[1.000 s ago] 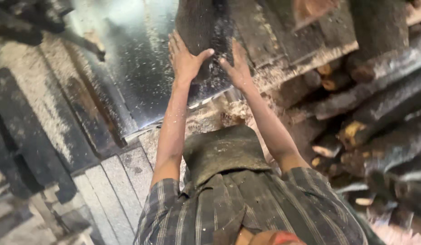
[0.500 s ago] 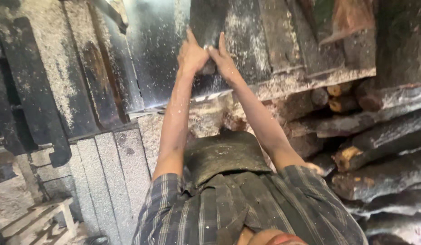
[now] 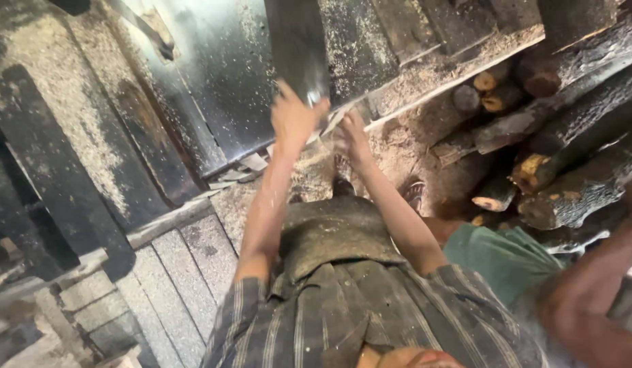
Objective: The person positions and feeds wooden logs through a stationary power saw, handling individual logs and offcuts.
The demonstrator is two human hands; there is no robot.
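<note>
A dark, thick slab of wood (image 3: 299, 48) lies on a shiny metal saw table (image 3: 220, 88), its near end at the table's front edge. My left hand (image 3: 292, 119) is raised at that end, fingers apart, with the fingertips against the wood. My right hand (image 3: 353, 136) is lower and just to the right, fingers spread, off the slab and over the sawdust-covered edge. My dark apron (image 3: 329, 232) and striped shirt (image 3: 343, 320) fill the lower middle.
Rough logs (image 3: 561, 163) are stacked at the right, with cut ends facing me. Another person's green garment (image 3: 493, 252) and blurred arm (image 3: 588, 300) are at the lower right. Dark machine beams (image 3: 50, 163) stand left; paved floor (image 3: 186, 252) lies below.
Both hands were flat against the slab's end and moved forward with it. Now the right hand has dropped back off the wood. Another person's arm has come in at the right.
</note>
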